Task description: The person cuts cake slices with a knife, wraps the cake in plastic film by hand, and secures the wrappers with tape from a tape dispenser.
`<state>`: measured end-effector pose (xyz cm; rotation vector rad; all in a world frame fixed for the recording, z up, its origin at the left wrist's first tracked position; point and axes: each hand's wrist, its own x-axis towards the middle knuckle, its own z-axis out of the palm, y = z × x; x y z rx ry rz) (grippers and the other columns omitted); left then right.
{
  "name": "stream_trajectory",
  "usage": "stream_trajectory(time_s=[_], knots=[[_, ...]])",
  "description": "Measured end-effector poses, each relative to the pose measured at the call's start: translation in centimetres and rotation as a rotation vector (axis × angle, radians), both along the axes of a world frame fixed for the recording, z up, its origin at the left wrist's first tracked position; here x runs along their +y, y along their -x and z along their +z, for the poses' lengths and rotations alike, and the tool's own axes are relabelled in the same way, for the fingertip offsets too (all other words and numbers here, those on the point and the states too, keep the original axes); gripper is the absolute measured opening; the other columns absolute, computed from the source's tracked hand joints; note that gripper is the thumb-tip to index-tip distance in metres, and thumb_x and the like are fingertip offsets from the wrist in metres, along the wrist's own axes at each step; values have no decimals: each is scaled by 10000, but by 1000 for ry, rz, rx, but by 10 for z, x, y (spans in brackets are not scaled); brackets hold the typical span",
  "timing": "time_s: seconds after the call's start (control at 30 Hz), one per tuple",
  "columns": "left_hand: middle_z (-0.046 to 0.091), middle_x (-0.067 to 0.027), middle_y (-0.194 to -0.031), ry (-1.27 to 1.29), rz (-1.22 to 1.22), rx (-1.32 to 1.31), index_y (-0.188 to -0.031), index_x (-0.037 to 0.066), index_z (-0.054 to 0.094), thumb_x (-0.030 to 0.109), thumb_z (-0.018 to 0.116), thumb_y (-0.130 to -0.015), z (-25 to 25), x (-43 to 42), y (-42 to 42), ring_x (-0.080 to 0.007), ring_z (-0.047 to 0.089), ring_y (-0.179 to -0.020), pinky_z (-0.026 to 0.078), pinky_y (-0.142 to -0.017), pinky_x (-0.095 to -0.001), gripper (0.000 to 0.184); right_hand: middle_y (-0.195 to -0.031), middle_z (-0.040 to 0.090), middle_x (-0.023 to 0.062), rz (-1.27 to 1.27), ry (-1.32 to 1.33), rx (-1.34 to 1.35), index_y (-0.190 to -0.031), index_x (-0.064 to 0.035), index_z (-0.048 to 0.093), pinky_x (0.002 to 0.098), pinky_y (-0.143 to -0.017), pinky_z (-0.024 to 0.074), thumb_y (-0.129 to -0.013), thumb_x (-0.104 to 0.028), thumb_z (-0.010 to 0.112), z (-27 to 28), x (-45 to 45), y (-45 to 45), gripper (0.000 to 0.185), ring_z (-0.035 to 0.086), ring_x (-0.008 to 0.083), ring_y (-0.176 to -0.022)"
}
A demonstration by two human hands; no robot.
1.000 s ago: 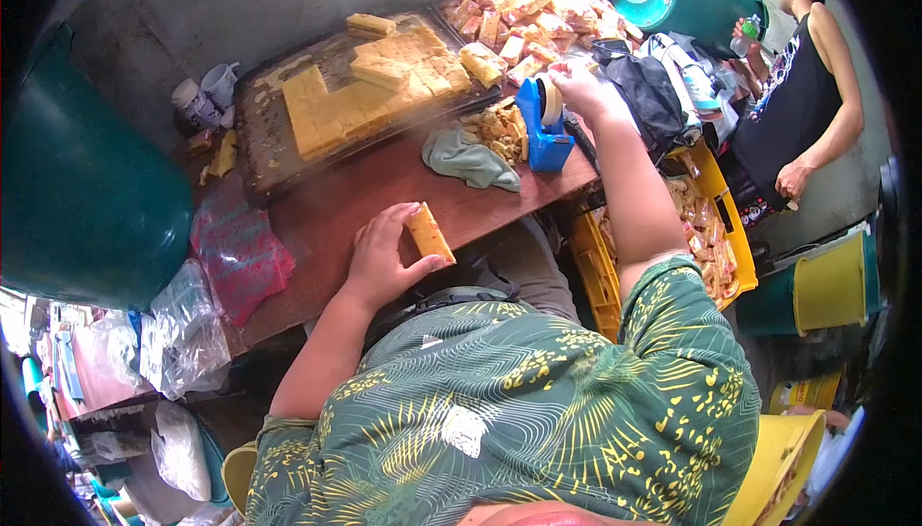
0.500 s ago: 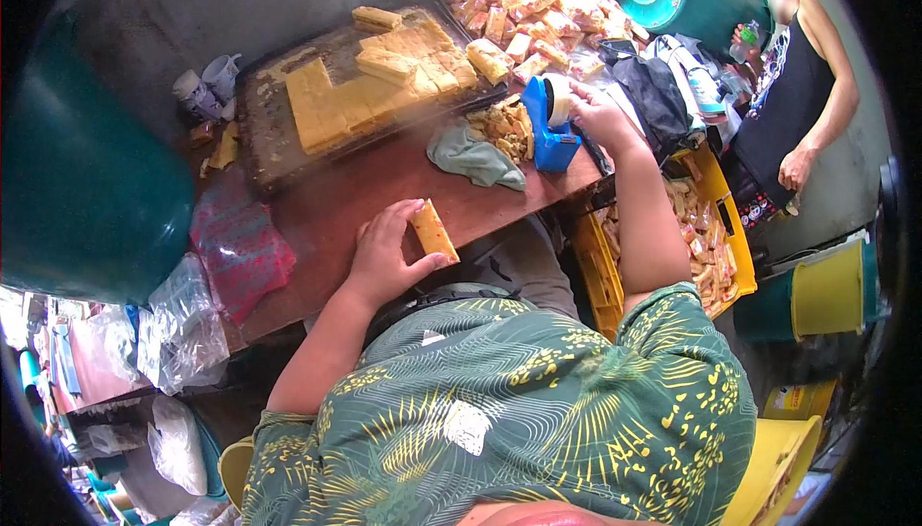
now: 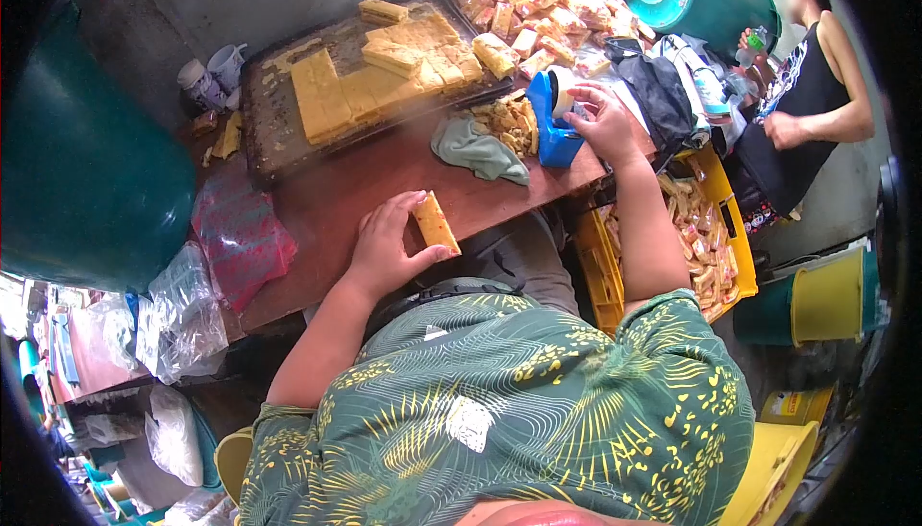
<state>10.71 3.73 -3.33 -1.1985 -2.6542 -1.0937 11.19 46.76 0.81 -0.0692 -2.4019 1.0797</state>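
My left hand (image 3: 386,249) is closed around a wrapped cake bar (image 3: 437,223), pale yellow with reddish print, near the table's front edge. The fingers hold its upper end and the thumb its lower end. My right hand (image 3: 607,121) is at the blue tape dispenser (image 3: 557,146), with curled fingers and thumb beside the tape roll (image 3: 563,94). Any strip of tape between them is too small to make out. Left of the dispenser are cake scraps (image 3: 504,122) and a grey-green cloth (image 3: 480,151).
A dark baking tray (image 3: 274,146) carries cut yellow cake (image 3: 336,98). Wrapped bars (image 3: 547,12) are heaped behind it. More fill a yellow crate (image 3: 738,228) at right. Plastic wrappers (image 3: 240,238) lie at left beside a large green drum (image 3: 91,161). Another person (image 3: 816,84) stands at right.
My right thumb and fingers have shifted slightly at the tape roll. My left hand keeps the cake bar in nearly the same place. The other person's lower arm has bent upward.
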Motion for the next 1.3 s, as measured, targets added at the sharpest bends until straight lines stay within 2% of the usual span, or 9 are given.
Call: stream_trajectory(time_s=[0.13,0.43,0.77,0.87,0.9,1.0,1.03,1.13,1.3], knots=[[568,-146,-1467,-5,3,-7,-1445,98,515,561,873,-747,1,0,0,-354,543,-1358,401,-1142,-488,911,-1240,649,106,-38,62,6,-1247,-39,711,339,-938,576,-863,-46,777,-2,2,3,390,685,213,-1085],[577,-153,-1457,-16,4,3,-1439,90,520,544,885,-740,1,0,-1,-353,552,-1350,413,-1139,-483,910,-1053,721,105,-52,-16,148,-946,-19,781,330,-805,582,-865,-83,779,-15,11,11,104,704,224,-942],[582,-163,-1445,-30,-10,19,-1434,83,523,528,885,-746,-1,-1,2,-358,559,-1339,423,-1132,-481,896,-967,725,113,-48,-181,170,-855,-21,725,370,-871,558,-843,-10,768,18,-39,-60,46,705,268,-950],[580,-162,-1449,-26,-15,12,-1440,86,520,529,877,-754,2,-1,1,-359,556,-1344,420,-1133,-481,892,-967,725,118,-35,-165,169,-877,-23,731,370,-877,558,-836,0,768,11,-53,-81,60,704,275,-966],[579,-160,-1451,-24,-16,8,-1443,87,518,530,875,-757,3,0,1,-359,554,-1347,418,-1133,-482,891,-1045,718,119,-31,-150,157,-892,-32,734,339,-878,563,-863,-8,764,4,-51,-84,49,702,239,-988],[576,-155,-1458,-19,-21,-8,-1453,91,511,536,872,-758,1,0,2,-357,547,-1356,411,-1139,-483,900,-1140,697,118,-64,122,129,-891,-47,739,305,-893,562,-909,-22,747,-15,-50,-87,32,692,184,-1017],[575,-154,-1460,-18,-17,-6,-1454,92,509,536,873,-758,0,0,2,-356,544,-1359,409,-1141,-484,903,-1244,638,63,-27,157,104,-956,-53,683,252,-867,526,-949,-30,739,-26,-44,-86,61,641,96,-1017],[571,-133,-1469,-26,-7,-7,-1456,99,513,542,867,-760,-1,-2,1,-341,537,-1367,398,-1143,-485,898,-1249,631,62,110,594,97,-981,-53,649,251,-885,519,-950,-14,740,-53,-36,-77,104,637,103,-1008],[566,-102,-1479,-45,-9,-29,-1457,113,520,549,851,-769,1,-1,-1,-316,530,-1371,379,-1141,-485,879,-1190,657,66,93,789,31,-1005,-64,634,277,-911,523,-941,12,737,-58,-36,-74,143,645,114,-984]])
